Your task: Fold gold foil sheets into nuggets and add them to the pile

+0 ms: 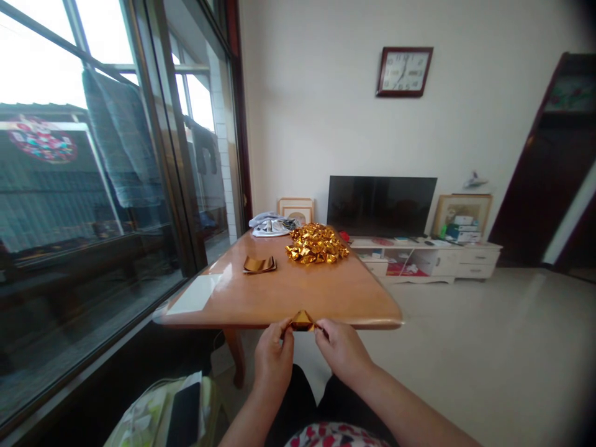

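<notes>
Both hands pinched a small folded gold paper piece (302, 321) at the near edge of the wooden table (261, 295), the left hand (274, 360) at its left end and the right hand (341, 351) at its right. Farther back lay a heap of folded gold pieces (317, 243) and, just left of it, a stack of flat gold sheets (259, 264).

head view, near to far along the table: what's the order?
folded gold paper piece pinched between left hand and right hand → stack of flat gold sheets → heap of folded gold pieces → crumpled cloth
</notes>
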{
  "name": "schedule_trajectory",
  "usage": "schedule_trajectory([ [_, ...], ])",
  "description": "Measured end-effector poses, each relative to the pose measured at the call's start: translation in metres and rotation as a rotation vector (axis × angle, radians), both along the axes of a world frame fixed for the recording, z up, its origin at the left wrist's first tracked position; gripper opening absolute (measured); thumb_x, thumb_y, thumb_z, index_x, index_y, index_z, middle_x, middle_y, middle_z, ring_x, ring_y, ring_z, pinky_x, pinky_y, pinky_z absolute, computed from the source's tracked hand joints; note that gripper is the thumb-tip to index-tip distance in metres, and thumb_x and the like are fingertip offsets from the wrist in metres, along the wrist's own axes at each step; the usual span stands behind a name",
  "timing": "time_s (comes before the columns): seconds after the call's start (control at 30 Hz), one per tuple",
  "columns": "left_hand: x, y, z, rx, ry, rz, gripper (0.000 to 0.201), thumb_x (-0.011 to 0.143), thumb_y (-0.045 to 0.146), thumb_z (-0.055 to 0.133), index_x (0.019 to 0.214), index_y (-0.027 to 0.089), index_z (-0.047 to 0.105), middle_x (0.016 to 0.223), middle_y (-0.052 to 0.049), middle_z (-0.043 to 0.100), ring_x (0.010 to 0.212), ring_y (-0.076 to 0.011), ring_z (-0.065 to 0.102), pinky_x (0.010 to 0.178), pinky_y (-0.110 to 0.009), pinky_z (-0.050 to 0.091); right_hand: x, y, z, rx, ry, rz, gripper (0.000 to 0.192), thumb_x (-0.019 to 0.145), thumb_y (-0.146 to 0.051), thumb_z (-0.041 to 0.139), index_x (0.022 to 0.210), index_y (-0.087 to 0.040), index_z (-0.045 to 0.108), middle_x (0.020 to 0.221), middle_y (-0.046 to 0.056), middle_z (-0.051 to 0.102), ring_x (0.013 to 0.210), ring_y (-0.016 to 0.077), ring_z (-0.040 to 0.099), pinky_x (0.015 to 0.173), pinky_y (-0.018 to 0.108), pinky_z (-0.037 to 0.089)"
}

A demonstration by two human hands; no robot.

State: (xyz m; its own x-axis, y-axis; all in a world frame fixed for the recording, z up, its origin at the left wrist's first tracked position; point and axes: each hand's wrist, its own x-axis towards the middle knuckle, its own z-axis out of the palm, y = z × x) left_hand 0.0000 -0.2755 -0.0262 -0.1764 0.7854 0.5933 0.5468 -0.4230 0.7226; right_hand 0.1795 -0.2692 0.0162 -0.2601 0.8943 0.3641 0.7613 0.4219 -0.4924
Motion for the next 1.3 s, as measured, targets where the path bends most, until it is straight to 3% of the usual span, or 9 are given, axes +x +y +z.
schedule_trajectory([
  [0.3, -0.0003, 0.0010, -0.0002, 0.022, 0.096, -0.006, 0.027, 0.093, 0.023, 0.049, 0.109, 0.018, 0.071, 0.104, -0.008, 0.073, 0.100, -0.0228, 0.067, 0.093, -0.037, 0.051, -0.0015, -0.0004, 0.0011, 0.026, -0.096, -0.003, 0.020, 0.095, -0.021, 0.046, 0.093, -0.020, 0.066, 0.093, 0.007, 0.073, 0.091, 0.0200, 0.066, 0.078, 0.027, 0.037],
  [0.57, -0.0011, 0.0061, -0.0041, -0.026, -0.017, -0.019, 0.027, 0.090, 0.024, 0.051, 0.106, 0.018, 0.072, 0.104, -0.007, 0.074, 0.098, -0.0225, 0.068, 0.090, -0.035, 0.052, -0.0002, -0.0029, 0.0043, 0.014, -0.154, -0.019, 0.022, 0.095, -0.024, 0.046, 0.086, -0.020, 0.065, 0.086, 0.004, 0.072, 0.084, 0.0182, 0.066, 0.070, 0.027, 0.034],
  [1.3, 0.0027, 0.0045, -0.0077, -0.041, 0.044, -0.049, 0.029, 0.090, 0.022, 0.050, 0.109, 0.020, 0.072, 0.106, -0.007, 0.074, 0.100, -0.0224, 0.068, 0.091, -0.036, 0.051, -0.0037, 0.0012, -0.0015, 0.015, -0.205, -0.024, 0.024, 0.098, -0.026, 0.044, 0.091, -0.020, 0.066, 0.093, 0.007, 0.074, 0.087, 0.0194, 0.066, 0.072, 0.027, 0.035],
])
